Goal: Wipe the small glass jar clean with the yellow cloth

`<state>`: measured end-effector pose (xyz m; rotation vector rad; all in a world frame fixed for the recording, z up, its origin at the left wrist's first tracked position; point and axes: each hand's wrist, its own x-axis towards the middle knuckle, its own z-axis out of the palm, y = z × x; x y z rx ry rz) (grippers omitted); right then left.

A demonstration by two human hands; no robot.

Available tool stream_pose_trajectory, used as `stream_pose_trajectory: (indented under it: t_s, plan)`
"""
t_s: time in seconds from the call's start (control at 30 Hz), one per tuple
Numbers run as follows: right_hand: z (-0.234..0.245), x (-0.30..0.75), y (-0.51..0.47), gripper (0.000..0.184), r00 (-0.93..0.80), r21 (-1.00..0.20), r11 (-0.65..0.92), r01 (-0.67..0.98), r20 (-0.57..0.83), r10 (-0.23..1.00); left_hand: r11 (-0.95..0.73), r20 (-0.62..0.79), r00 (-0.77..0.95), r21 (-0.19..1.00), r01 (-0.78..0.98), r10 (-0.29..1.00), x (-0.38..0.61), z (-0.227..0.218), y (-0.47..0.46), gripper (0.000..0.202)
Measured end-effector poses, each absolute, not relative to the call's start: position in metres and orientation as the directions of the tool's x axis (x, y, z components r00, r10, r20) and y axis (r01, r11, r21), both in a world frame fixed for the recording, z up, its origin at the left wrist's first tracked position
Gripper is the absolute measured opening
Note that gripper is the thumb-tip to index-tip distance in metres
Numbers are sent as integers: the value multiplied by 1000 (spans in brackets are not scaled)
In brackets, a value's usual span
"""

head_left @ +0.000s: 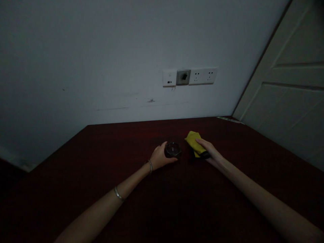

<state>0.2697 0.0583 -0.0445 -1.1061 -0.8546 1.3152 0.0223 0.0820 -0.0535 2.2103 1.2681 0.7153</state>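
Observation:
My left hand [160,158] is closed around the side of a small dark glass ashtray [173,150], which sits on the dark red table [121,141]. Thumb and fingers wrap its left and near sides; its open top faces up. To the right, my right hand [210,150] grips a folded yellow cloth [193,141] with a dark edge. The thumb lies on top of the cloth and the other fingers are hidden under it. A narrow gap separates cloth and ashtray.
Behind the table rises a pale wall [121,60] with a row of sockets [201,77] and a grey switch plate [183,77]. A panelled door [291,91] stands along the right side. A thin pale strip [230,119] lies at the table's far right edge.

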Motion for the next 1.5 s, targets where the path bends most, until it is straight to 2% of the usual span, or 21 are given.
stream_pose_trajectory:
  t_s: [0.17, 0.27, 0.4, 0.57, 0.8, 1.0, 1.2, 1.5]
  plan:
    - [-35, 267, 64, 36, 79, -998, 48, -30, 45, 996, -412, 167, 414, 665, 623, 895, 23, -50, 80, 96]
    - [-18, 269, 72, 42, -2, -966, 194, 173, 197, 980, -393, 150, 405, 672, 627, 902, 23, -48, 80, 98]
    - [13, 269, 82, 45, -278, -783, 439, 442, 345, 896, -400, 161, 407, 677, 618, 899, 23, -48, 80, 100]
    - [33, 249, 91, 51, -593, -444, 664, 602, 308, 744, -397, 162, 404, 689, 607, 900, 24, -46, 80, 104]
    - [28, 220, 101, 44, -781, -16, 799, 601, 200, 591, -411, 181, 413, 704, 580, 893, 24, -43, 78, 86]
    - [24, 214, 101, 35, -844, 216, 816, 537, 140, 518, -424, 194, 416, 696, 579, 888, 24, -45, 78, 77]
    - [21, 214, 100, 37, -875, 300, 824, 482, 115, 470, -434, 200, 418, 672, 600, 886, 22, -49, 80, 80]
    - [17, 220, 98, 46, -868, 263, 828, 495, 100, 487, -428, 187, 416, 659, 619, 890, 23, -47, 78, 86]
